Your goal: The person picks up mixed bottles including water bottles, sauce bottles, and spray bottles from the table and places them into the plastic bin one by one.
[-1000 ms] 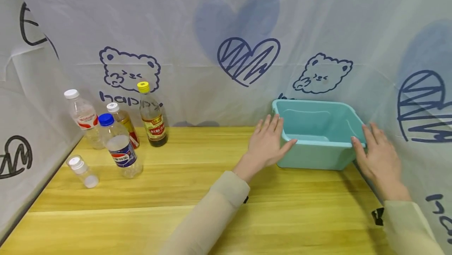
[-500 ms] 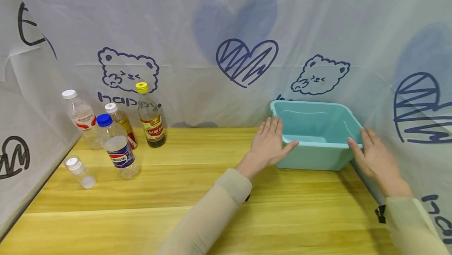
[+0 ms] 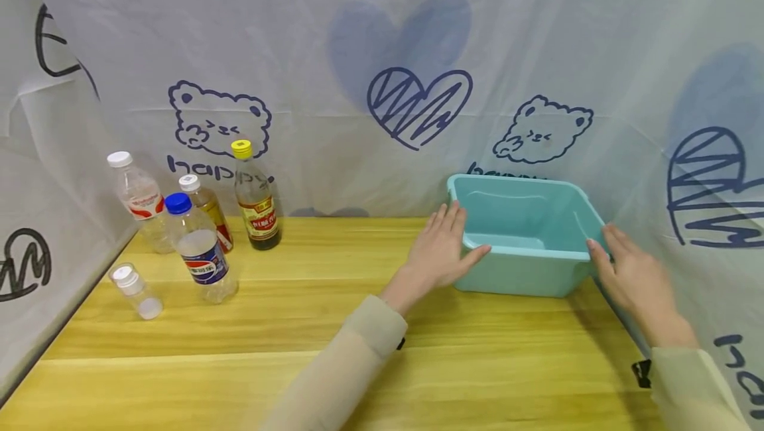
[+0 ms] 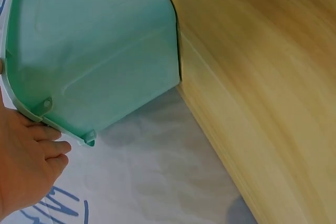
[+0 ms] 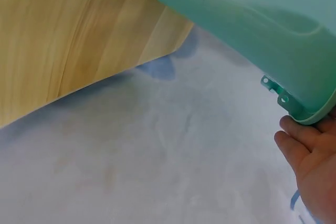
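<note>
A turquoise plastic storage bin (image 3: 513, 274) stands upright on the wooden table at the back right, with its open top showing a bare inside. My left hand (image 3: 436, 248) lies against its left side, fingers straight and thumb spread along the front rim. On the opposite side my right hand (image 3: 638, 285) touches the right end of the rim with its fingers extended and its thumb at the front corner. In the left wrist view, my left hand's fingers (image 4: 50, 148) lie under the rim. The right wrist view shows my right hand's fingers (image 5: 296, 142) at the rim too.
Several bottles stand at the table's left: a soda bottle with a blue cap (image 3: 205, 258), a yellow-capped sauce bottle (image 3: 259, 212), a white-capped clear bottle (image 3: 143, 199), an amber bottle (image 3: 211, 212) and a small clear container (image 3: 137, 292). A printed sheet (image 3: 322, 166) hangs behind.
The bin has shifted a little left and toward me in the head view, with both hands staying at its sides. The bottles have not moved.
</note>
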### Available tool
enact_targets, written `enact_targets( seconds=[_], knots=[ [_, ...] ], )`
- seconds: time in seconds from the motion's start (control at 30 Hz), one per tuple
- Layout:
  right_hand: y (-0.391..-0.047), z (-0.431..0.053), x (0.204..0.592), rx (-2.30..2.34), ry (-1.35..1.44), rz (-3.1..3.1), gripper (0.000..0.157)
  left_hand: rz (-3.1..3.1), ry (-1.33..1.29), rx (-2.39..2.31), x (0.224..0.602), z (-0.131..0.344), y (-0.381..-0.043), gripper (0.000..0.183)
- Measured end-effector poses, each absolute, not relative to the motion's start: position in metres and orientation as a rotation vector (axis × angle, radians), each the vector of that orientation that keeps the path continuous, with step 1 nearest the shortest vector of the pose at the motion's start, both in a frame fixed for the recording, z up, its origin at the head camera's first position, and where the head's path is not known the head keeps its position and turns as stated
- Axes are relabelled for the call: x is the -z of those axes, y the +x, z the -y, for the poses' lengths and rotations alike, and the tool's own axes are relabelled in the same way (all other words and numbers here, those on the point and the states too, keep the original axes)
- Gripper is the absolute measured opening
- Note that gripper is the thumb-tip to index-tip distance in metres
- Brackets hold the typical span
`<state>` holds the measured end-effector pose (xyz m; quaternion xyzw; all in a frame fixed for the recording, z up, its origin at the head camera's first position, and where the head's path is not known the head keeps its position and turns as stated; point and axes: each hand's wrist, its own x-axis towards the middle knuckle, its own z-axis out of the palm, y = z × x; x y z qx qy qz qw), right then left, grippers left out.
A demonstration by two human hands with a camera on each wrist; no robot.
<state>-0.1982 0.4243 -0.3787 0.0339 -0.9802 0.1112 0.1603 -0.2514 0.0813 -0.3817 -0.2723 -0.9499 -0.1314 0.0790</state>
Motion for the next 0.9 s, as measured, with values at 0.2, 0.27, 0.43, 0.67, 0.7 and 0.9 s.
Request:
enact_targets(
  seconds=[0.2, 0.27, 0.43, 0.67, 0.7, 0.9],
  knots=[
    [-0.189, -0.407, 0.379, -0.291, 0.139, 2.718, 0.063, 2.836, -0.842, 0.434, 0.382, -0.057, -0.246, 0.091],
    [-0.186, -0.401, 0.378, -0.276, 0.165, 2.682, 0.059, 2.843, -0.847, 0.434, 0.382, -0.048, -0.244, 0.091],
    [-0.181, -0.385, 0.381, -0.279, 0.273, 2.533, 0.046, 2.853, -0.857, 0.464, 0.379, -0.023, -0.238, 0.090],
    [-0.182, -0.367, 0.397, -0.303, 0.497, 2.164, 0.052, 2.822, -0.879, 0.534, 0.383, 0.016, -0.224, 0.090],
    [-0.183, -0.364, 0.399, -0.307, 0.506, 2.133, 0.059, 2.816, -0.878, 0.544, 0.384, 0.022, -0.221, 0.090],
    [-0.183, -0.338, 0.400, -0.374, 0.490, 2.098, 0.076, 2.786, -0.844, 0.566, 0.381, 0.051, -0.209, 0.090]
  ],
)
